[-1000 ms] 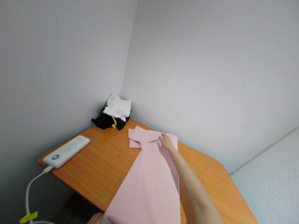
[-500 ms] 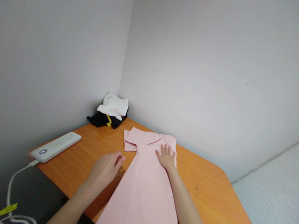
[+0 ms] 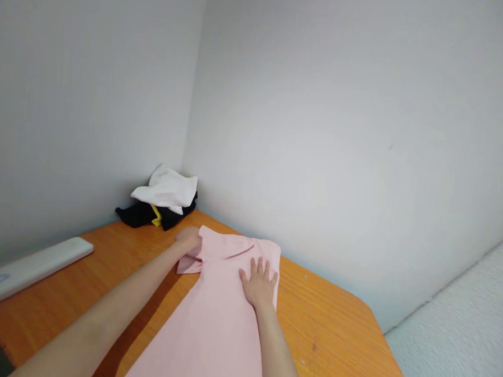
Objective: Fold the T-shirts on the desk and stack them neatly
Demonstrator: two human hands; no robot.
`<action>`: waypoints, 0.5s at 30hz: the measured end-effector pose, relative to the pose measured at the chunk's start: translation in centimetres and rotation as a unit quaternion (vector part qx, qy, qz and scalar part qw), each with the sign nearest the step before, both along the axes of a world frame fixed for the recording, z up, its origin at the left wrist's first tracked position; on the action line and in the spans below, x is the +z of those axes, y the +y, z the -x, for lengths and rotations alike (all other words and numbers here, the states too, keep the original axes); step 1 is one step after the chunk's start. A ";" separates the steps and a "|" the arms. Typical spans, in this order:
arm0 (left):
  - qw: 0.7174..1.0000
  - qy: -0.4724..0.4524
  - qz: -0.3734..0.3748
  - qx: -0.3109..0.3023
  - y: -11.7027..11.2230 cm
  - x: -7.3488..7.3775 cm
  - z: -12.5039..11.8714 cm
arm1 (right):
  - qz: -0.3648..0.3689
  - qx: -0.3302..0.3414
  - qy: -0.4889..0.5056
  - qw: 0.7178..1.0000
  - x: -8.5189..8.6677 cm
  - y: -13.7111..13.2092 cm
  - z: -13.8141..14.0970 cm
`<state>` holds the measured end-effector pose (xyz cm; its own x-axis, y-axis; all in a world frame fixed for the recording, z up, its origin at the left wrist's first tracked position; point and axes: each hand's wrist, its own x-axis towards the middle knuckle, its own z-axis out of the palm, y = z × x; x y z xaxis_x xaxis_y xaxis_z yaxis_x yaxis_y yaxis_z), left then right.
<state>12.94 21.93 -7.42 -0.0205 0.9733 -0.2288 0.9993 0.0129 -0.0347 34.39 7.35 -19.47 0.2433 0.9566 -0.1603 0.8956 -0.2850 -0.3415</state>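
Pink short-sleeved garment is laid flat on an orange wood-grain desk, its shoulder end close to the far edge and the rest running toward the near edge and out of view at the bottom. Looks to me like the smoothing-and-folding stage, with the work up at the shoulders right now.

The right hand is flat on the cloth near the right shoulder, fingers spread wide, pressing down and not gripping anything. The left hand is across on the other shoulder, curled over the doubled-back sleeve. Its fingers are mostly hidden, so I can't tell whether it's pinching the fabric or just resting there. A small sleeve flap pokes out past the side of the body on that side, while the right side edge already looks pretty straight.

If it were me, that flap is what needs sorting next: tuck it in to line up with the other side, with the right hand staying put as an anchor so nothing slides.

Around it, a white power bank sits along the left edge of the desk. In the far corner, against the pale wall, there's a black cloth bundle with a yellow strip showing and a white cloth on top. Off past the right edge is a pale textured surface, maybe a mattress, hard to say.
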 end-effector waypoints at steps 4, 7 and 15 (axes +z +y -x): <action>1.000 0.012 -0.018 -0.003 -0.5 0.1 1.6 | -0.019 -0.006 0.006 1.000 -0.1 -0.2 0.1; 0.999 0.032 0.004 0.018 -1.4 0.1 3.0 | -0.041 -0.009 0.005 0.999 0.3 -0.4 -0.1; 0.996 0.058 0.049 0.042 -0.4 -0.6 2.2 | -0.107 0.053 0.027 0.992 4.3 -0.8 1.9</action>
<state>10.77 21.52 -8.01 -0.1331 0.9403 -0.3134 0.9840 0.0874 -0.1554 32.52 6.50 -15.15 0.1369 0.9898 0.0394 0.8950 -0.1065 -0.4332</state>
